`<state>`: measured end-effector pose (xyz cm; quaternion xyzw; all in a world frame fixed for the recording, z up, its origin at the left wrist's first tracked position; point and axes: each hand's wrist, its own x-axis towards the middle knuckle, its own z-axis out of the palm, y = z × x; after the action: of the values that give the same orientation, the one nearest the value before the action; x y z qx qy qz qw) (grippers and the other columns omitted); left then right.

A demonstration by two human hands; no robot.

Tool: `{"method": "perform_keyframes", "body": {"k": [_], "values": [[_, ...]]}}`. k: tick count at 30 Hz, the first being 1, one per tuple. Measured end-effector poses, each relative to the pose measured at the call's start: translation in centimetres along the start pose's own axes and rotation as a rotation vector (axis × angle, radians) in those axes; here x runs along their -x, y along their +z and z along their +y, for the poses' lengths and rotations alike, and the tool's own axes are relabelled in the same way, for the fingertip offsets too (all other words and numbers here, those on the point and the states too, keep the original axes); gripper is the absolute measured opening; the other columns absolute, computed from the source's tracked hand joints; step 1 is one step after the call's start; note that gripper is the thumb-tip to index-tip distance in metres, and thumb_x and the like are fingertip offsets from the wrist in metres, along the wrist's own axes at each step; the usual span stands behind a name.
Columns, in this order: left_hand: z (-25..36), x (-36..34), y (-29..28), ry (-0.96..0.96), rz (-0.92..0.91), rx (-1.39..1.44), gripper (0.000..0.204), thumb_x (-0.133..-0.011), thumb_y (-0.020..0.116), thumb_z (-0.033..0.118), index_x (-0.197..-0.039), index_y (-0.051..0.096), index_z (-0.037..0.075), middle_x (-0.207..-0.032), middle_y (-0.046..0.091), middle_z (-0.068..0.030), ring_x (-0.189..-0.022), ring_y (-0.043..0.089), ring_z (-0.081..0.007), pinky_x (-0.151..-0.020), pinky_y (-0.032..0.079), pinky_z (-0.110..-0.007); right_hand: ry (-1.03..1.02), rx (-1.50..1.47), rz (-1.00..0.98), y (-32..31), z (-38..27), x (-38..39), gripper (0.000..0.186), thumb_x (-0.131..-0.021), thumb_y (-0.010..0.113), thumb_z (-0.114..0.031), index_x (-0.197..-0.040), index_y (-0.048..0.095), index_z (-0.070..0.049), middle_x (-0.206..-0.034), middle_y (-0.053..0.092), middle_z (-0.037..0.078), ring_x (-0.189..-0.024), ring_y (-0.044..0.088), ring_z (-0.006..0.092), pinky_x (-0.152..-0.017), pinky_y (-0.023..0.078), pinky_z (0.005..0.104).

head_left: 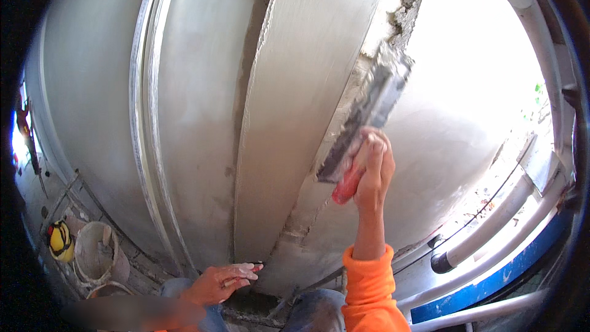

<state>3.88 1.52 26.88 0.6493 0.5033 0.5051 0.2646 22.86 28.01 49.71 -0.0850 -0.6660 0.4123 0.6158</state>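
My right hand [372, 169] is wrapped round the red handle of a plastering trowel [372, 107]. The trowel's long metal blade lies slantwise along a rough strip of wall, with wet grey mortar [394, 55] on its upper end. More lumpy mortar [410, 3] clings to the wall above the blade. Left of it runs a smooth, raised grey band [304, 86] with a ragged left edge. Low in the middle, my left hand [224, 284] is closed, its fingers curled around something with a bit of red and a dark tip showing, which I cannot make out.
A mortar-stained bucket [98, 255] stands at the lower left beside a yellow and black object [60, 241]. Two pale vertical strips [147, 86] run down the wall on the left. Pale pipes [491, 224] and a blue beam [498, 280] line the right side.
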Motion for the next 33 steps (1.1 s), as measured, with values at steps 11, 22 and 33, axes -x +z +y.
{"method": "perform_keyframes", "body": {"k": [11,22,33], "values": [[3.0,1.6,-1.8,-0.069,0.079,0.277,0.021,-0.098,0.068,-0.005,-0.118,0.073,-0.001,-0.134,0.072,-0.0165,-0.135,0.063,-0.0304,-0.11,0.053,-0.039,-0.036,0.076,0.01,3.0,-0.2,-7.1,0.044,-0.11,0.058,-0.039,-0.123,0.058,0.003,-0.082,0.063,0.005,-0.062,0.06,0.0115,-0.056,0.05,0.0273],[6.0,1.9,-3.3,-0.09,0.1,0.099,0.018,-0.096,0.07,-0.005,-0.114,0.072,-0.001,-0.133,0.072,-0.0161,-0.133,0.065,-0.0303,-0.11,0.053,-0.037,-0.003,0.118,-0.044,2.5,1.6,-5.7,0.042,-0.111,0.057,-0.036,-0.124,0.057,0.003,-0.082,0.063,0.006,-0.064,0.06,0.0122,-0.058,0.05,0.027],[4.0,4.6,-3.1,-0.263,0.233,-0.005,0.022,-0.092,0.073,-0.005,-0.113,0.075,0.0,-0.123,0.076,-0.0189,-0.127,0.068,-0.0289,-0.104,0.054,-0.039,0.085,0.329,-0.115,3.6,11.3,5.3,0.036,-0.1,0.072,-0.03,-0.123,0.063,-0.004,-0.075,0.068,0.009,-0.066,0.066,0.0159,-0.065,0.053,0.0332]]}}
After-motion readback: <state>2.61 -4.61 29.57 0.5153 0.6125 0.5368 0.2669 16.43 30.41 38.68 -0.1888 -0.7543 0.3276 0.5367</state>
